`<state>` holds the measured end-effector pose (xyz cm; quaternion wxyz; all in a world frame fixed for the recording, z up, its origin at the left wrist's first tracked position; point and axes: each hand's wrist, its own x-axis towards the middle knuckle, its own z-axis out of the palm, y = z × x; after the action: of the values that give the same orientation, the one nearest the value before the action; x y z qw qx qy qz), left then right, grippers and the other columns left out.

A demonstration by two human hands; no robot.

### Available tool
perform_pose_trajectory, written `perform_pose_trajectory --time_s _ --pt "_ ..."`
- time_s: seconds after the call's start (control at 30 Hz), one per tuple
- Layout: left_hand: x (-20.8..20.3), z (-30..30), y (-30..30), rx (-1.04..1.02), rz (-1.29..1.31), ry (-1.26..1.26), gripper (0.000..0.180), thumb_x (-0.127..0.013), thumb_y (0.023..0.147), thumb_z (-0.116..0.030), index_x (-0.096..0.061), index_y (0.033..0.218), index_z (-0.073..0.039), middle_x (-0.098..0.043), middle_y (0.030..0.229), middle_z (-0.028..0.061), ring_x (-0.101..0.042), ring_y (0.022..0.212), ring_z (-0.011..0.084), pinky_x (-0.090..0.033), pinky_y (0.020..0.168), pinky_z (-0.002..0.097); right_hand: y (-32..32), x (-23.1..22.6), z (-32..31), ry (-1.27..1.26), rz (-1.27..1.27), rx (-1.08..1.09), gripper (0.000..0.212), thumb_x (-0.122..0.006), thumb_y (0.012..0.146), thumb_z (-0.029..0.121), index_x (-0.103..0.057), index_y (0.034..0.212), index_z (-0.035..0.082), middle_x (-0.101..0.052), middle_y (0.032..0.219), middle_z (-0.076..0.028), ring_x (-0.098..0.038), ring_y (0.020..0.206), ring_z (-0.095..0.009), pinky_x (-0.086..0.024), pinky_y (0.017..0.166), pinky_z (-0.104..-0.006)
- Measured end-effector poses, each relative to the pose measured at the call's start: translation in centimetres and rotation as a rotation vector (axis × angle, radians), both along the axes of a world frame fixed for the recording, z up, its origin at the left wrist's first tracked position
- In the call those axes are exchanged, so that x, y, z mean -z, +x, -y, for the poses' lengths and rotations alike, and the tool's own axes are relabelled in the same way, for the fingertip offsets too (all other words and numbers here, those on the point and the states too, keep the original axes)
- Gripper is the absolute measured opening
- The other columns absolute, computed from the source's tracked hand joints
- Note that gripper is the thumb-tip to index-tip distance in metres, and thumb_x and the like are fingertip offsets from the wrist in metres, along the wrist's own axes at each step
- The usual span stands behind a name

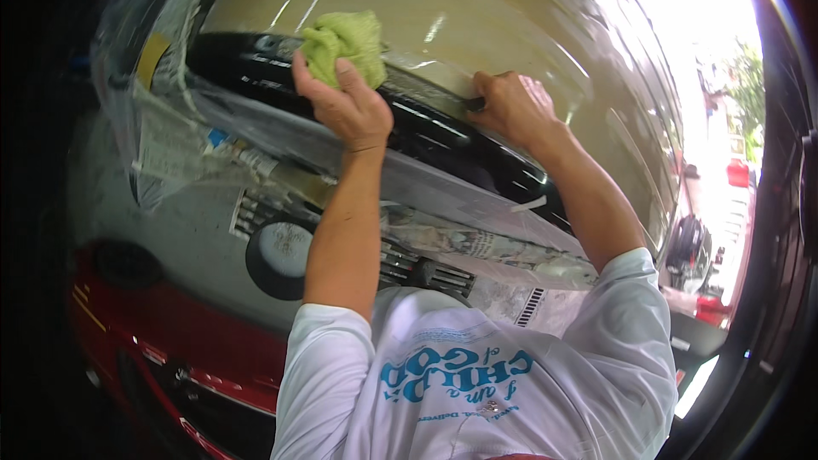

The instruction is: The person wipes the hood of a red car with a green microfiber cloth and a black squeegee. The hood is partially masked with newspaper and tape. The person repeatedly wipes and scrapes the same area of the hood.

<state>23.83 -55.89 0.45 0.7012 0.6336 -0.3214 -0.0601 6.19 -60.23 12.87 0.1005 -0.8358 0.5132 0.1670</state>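
Observation:
A crumpled lime-green cloth is gripped in my left hand, pressed against the glossy panel near the upper edge of a shiny black strip. Farther right along that edge, my right hand has its fingers closed on a small dark block-like piece, which touches the panel. Most of that piece is hidden by the fingers. The large olive-beige vehicle panel curves away beyond both hands, with bright light reflections on it. A greyish, wet-looking band runs along the strip between my hands.
Clear plastic sheeting and newspaper hang below the black strip. A dark round container with a whitish inside stands on the floor left of my forearm. Behind it sits a red car. Yellow tape shows at far left.

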Motion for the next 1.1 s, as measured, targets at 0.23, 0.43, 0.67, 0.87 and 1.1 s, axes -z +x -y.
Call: perform_pose_trajectory --time_s 0.23,0.43,0.67,0.87,1.1 --pt "-0.1 -0.5 -0.3 -0.013 -0.078 -0.062 0.057 -0.047 0.109 -0.027 -0.026 0.152 0.005 -0.049 0.137 0.0308 -0.059 0.116 0.0417 -0.048 0.100 0.0488 7.7 2.8 2.2 -0.138 0.139 -0.113 0.038 -0.079 0.084 0.038 -0.069 0.096 0.004 -0.073 0.089 -0.022 -0.071 0.087 -0.043 -0.057 0.078 -0.0525" --pt "0.1 -0.4 0.6 -0.032 -0.017 -0.058 0.058 -0.048 0.109 -0.028 -0.028 0.150 0.006 -0.055 0.131 0.0323 -0.061 0.113 0.0459 -0.049 0.096 0.0509 1.1 0.0 -0.4 -0.027 -0.027 0.002 0.033 -0.079 0.086 0.031 -0.070 0.103 0.004 -0.074 0.091 -0.022 -0.073 0.093 -0.042 -0.058 0.081 -0.0512" --pt "0.6 0.1 0.1 -0.042 0.134 -0.017 0.056 -0.050 0.107 -0.028 -0.033 0.147 0.007 -0.056 0.130 0.0331 -0.061 0.112 0.0494 -0.049 0.095 0.0535 4.4 1.3 1.4 -0.055 0.041 -0.043 0.032 -0.079 0.085 0.033 -0.072 0.096 0.004 -0.073 0.092 -0.023 -0.071 0.091 -0.043 -0.057 0.080 -0.0514" --pt "1.2 0.3 0.4 -0.068 0.178 -0.011 0.053 -0.051 0.108 -0.031 -0.035 0.146 0.002 -0.056 0.130 0.0305 -0.061 0.112 0.0480 -0.049 0.094 0.0530 3.1 1.7 3.4 -0.070 0.107 -0.233 0.034 -0.078 0.085 0.035 -0.071 0.098 0.004 -0.072 0.091 -0.022 -0.069 0.090 -0.044 -0.054 0.079 -0.0519" --pt "0.4 0.4 0.2 -0.045 0.194 -0.010 0.053 -0.049 0.107 -0.029 -0.034 0.145 0.006 -0.057 0.128 0.0301 -0.063 0.110 0.0473 -0.051 0.092 0.0532 -10.1 1.5 -2.7 -0.083 0.084 0.102 0.032 -0.079 0.087 0.035 -0.070 0.097 0.006 -0.074 0.089 -0.020 -0.071 0.091 -0.042 -0.056 0.078 -0.0509"
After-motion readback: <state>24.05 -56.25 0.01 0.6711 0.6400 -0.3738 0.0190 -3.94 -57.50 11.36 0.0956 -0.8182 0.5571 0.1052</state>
